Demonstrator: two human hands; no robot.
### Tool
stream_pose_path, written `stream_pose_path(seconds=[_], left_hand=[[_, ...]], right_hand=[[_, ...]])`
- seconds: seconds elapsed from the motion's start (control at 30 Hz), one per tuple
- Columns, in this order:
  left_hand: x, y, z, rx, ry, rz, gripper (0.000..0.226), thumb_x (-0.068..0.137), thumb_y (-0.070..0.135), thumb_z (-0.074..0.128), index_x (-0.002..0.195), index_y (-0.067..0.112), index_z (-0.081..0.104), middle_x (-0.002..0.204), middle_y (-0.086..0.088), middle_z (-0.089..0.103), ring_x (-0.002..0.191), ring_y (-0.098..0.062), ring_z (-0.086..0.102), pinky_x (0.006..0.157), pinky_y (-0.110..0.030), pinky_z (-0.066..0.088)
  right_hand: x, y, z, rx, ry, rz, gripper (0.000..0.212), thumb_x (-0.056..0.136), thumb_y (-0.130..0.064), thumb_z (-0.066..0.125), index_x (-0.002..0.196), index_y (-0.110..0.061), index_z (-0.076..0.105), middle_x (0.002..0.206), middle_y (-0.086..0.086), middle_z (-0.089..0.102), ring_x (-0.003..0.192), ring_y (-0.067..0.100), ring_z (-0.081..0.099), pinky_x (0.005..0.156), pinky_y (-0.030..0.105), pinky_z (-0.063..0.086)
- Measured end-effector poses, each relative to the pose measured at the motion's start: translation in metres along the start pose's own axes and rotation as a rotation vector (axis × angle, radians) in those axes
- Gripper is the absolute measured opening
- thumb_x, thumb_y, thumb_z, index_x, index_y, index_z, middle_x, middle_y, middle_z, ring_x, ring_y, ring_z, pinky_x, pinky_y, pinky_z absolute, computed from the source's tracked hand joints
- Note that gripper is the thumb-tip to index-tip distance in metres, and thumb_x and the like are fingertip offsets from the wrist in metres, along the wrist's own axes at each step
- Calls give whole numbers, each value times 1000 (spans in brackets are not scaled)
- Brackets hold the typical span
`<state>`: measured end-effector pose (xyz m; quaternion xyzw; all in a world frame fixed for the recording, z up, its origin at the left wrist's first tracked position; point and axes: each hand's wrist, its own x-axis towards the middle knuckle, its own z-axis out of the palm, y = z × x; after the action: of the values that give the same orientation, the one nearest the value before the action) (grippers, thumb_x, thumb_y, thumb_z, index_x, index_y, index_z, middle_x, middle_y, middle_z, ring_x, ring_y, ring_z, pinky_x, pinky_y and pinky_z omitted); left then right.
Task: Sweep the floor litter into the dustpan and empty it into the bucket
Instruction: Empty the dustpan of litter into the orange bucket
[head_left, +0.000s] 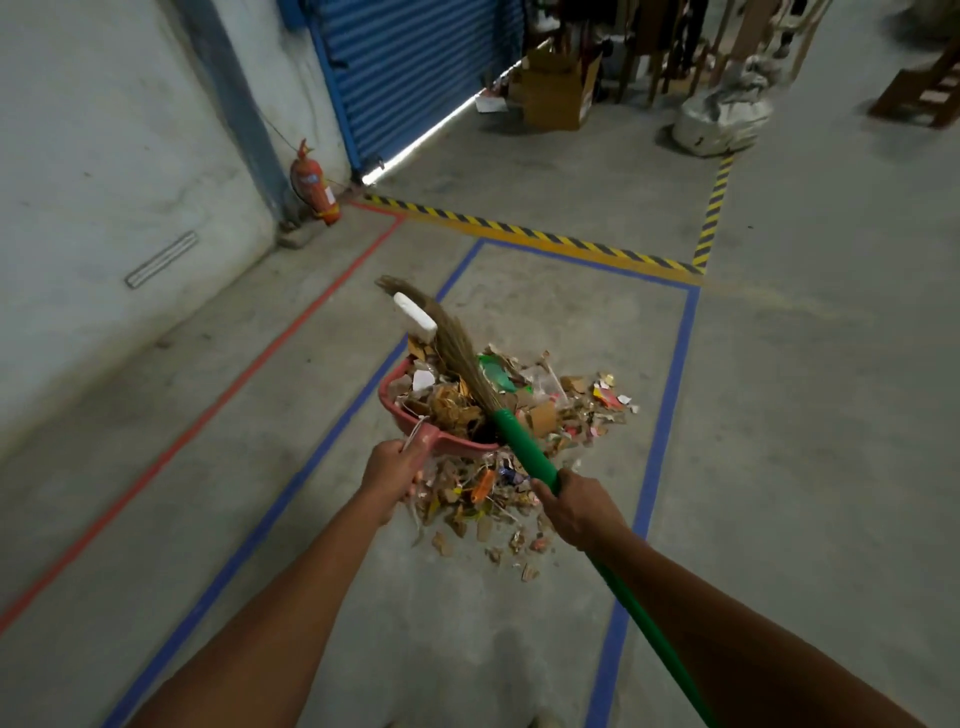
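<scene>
**Heaped dustpan at the litter pile**

The left hand (392, 467) has its fingers clamped on the handle of the pink dustpan (400, 410), which is piled with scraps at the left edge of the floor litter (519, 488). The right hand (576, 506) has its fingers wrapped round the green broom (514, 447), whose bristles lie across the pan. Far beyond are a fire extinguisher (314, 184), a cardboard box (556, 93) and a white sack (722, 119).

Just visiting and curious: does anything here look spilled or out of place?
Yes: litter lies scattered on the floor beside the overfull pink dustpan, and a white block juts out past its far rim.

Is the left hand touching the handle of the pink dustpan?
Touching. The head view shows the left hand gripping the dustpan handle, with no gap between them.
</scene>
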<state>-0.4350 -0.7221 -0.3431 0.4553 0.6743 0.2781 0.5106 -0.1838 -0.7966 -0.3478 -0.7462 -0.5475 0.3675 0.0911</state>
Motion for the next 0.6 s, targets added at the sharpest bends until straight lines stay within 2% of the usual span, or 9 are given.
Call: stream_pose_path(seconds=[0.13, 0.2, 0.3, 0.4, 0.47, 0.53, 0.6], left_hand=[[2, -15, -53, -49, 78, -22, 55, 87, 65, 62, 78, 12, 53, 60, -5, 53, 41, -12, 41, 40, -23, 31], [3, -26, -85, -82, 114, -27, 56, 86, 66, 63, 80, 12, 52, 59, -5, 52, 41, -12, 40, 40, -24, 30], [3, -42, -139, -127, 150, -23, 56, 87, 66, 62, 84, 10, 54, 59, -6, 52, 41, -13, 40, 39, -24, 29], [4, -59, -198, -163, 193, -7, 54, 89, 61, 63, 79, 9, 52, 60, -9, 51, 41, -13, 39, 40, -24, 29], [6, -69, -240, -166, 219, 2, 54, 90, 60, 63, 75, 10, 51, 59, -9, 51, 40, -14, 39, 40, -23, 29], [8, -79, -283, -168, 245, 10, 54, 90, 59, 62, 71, 10, 50, 57, -9, 52, 39, -14, 39, 41, -24, 30], [8, -89, -326, -171, 274, 16, 54, 91, 58, 61, 69, 11, 49, 58, -9, 53, 40, -14, 41, 42, -25, 32]], right_hand=[[10, -47, 28, -25, -19, -71, 50, 101, -56, 42, 122, -14, 58, 85, 1, 65, 70, 15, 67, 68, 36, 62], [13, -77, 43, -47, -42, -94, 49, 101, -56, 42, 122, -15, 58, 85, 0, 64, 70, 13, 65, 64, 32, 60], [15, -124, 68, -79, -66, -130, 43, 102, -54, 43, 124, -19, 56, 83, -5, 60, 71, 9, 61, 56, 24, 48], [15, -179, 98, -139, -67, -176, 43, 102, -53, 42, 123, -18, 57, 80, -7, 58, 67, 5, 58, 51, 22, 41], [15, -217, 122, -160, -64, -199, 42, 101, -55, 42, 119, -20, 58, 81, -5, 61, 67, 8, 61, 52, 24, 46], [14, -254, 146, -183, -62, -215, 44, 100, -56, 43, 115, -19, 60, 83, -2, 64, 69, 12, 64, 61, 29, 55], [12, -292, 170, -231, -65, -253, 47, 101, -57, 42, 113, -15, 62, 82, -1, 63, 70, 14, 62, 65, 30, 55]])
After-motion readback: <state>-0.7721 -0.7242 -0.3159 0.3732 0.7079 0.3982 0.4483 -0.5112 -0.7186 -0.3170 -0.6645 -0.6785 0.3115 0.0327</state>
